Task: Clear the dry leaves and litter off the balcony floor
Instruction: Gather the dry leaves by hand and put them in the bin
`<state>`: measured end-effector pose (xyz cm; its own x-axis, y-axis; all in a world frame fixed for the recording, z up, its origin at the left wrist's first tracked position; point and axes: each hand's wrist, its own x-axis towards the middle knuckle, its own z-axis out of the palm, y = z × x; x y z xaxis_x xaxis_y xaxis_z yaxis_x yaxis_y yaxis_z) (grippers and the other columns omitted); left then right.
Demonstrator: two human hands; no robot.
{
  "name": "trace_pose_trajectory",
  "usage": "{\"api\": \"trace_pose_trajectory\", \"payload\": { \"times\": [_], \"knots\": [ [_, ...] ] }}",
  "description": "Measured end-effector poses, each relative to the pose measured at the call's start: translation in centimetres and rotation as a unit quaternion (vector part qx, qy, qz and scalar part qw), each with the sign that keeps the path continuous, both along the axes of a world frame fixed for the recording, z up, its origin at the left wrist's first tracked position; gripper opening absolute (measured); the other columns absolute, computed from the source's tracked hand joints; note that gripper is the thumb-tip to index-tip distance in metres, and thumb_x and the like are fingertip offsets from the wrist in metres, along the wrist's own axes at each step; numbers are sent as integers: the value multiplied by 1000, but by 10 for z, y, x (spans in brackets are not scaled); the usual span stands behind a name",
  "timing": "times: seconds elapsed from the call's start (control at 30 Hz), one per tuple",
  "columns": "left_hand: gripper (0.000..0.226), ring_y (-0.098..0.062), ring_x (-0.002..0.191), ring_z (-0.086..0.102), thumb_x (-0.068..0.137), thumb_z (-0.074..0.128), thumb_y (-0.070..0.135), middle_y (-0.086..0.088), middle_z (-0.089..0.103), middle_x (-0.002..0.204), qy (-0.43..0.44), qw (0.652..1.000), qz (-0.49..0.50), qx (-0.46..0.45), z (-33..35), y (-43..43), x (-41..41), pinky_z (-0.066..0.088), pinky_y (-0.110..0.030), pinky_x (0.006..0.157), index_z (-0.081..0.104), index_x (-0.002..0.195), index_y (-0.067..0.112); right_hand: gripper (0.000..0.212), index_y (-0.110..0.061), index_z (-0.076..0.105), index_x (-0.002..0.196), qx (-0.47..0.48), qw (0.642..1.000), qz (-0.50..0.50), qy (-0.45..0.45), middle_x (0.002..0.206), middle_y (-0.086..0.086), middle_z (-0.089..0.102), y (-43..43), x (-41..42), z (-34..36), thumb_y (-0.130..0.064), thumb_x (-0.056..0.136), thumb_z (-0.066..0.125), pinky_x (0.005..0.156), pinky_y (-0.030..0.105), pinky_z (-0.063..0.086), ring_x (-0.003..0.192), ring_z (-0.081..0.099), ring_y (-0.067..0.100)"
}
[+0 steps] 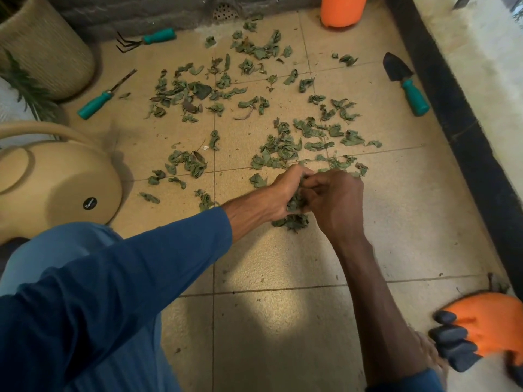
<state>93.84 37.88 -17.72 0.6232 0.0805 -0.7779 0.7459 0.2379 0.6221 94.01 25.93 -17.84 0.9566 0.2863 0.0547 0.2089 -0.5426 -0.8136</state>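
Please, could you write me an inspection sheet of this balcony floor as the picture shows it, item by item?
Surface: beige tile floor, with specks of dirt.
Job's things: dry leaves scattered over the far half; a small pile lies under the hands.
Clutter: hand rake, narrow tool and trowel, all teal-handled, lie around the leaves; watering can at left; orange glove at lower right.
Grippers (hands): left hand and right hand meet, both gripping a bunch of leaves.
Cables: nothing seen.
Surroundings: woven pot far left; orange container and drain by the far wall; dark kerb along the right.
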Motion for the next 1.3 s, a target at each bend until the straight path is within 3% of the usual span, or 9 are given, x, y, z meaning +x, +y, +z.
{"api": "trace_pose_trajectory", "payload": {
  "times": [0.07,0.17,0.3,0.43,0.63,0.83,0.93,1.03,1.3],
  "knots": [
    [31,-15,56,56,92,52,21,0,63,61,3,999,-4,41,-4,-1,0,48,-25,54,66,65,15,20,-14,81,80,-25,999,4,-30,73,-5,73,-1,-4,-2,5,76,76,60,1,44,63,64,0],
    [21,-11,46,53,97,56,22,-2,64,64,4,995,16,94,-7,0,-2,38,-19,41,68,89,7,14,-16,83,89,6,1000,22,0,77,-12,73,-11,-4,0,-6,81,81,61,-1,40,66,65,-9],
    [29,-9,46,49,103,55,25,0,60,61,-4,996,3,90,-8,4,-3,34,-19,39,68,84,7,17,-15,81,100,84,993,26,79,93,-9,77,-44,10,-4,-9,84,79,66,10,55,78,72,-4],
    [32,-10,46,50,102,60,28,3,59,55,5,996,6,89,-11,6,-2,35,-19,39,72,81,7,12,-20,80,90,-26,991,-113,73,87,-5,77,-76,26,-29,-11,82,83,63,0,45,65,66,-8],
    [31,-10,46,52,101,61,29,2,60,57,7,996,-2,86,-13,5,-4,36,-20,40,72,84,6,42,-18,75,115,-99,984,-74,130,107,6,73,-67,27,-67,-22,75,89,74,40,62,79,73,20],
    [30,-10,48,51,102,60,28,1,59,62,11,997,-20,68,-9,4,-5,36,-19,41,71,85,6,23,-15,78,109,-142,986,-59,70,100,8,78,-50,27,-80,-25,88,78,69,25,52,75,69,17],
    [29,-10,47,50,102,59,27,1,58,63,17,998,-26,63,-10,2,-5,35,-18,39,70,85,6,10,-15,80,96,-75,987,-74,121,89,3,78,-62,36,-73,-17,87,79,54,21,56,60,68,8],
    [30,-11,47,50,101,60,27,0,58,63,23,997,-34,61,-14,3,-3,35,-18,39,71,84,6,7,-21,78,89,-13,983,-111,144,87,-6,76,-82,42,-60,-15,86,79,63,16,58,69,69,-1],
    [30,-11,46,51,101,60,24,-1,59,59,28,997,-47,45,-17,-1,-1,36,-17,37,72,82,4,21,-3,78,99,143,959,-75,233,86,17,77,-103,41,-42,-7,80,83,66,27,61,72,73,21]
  ]
}}
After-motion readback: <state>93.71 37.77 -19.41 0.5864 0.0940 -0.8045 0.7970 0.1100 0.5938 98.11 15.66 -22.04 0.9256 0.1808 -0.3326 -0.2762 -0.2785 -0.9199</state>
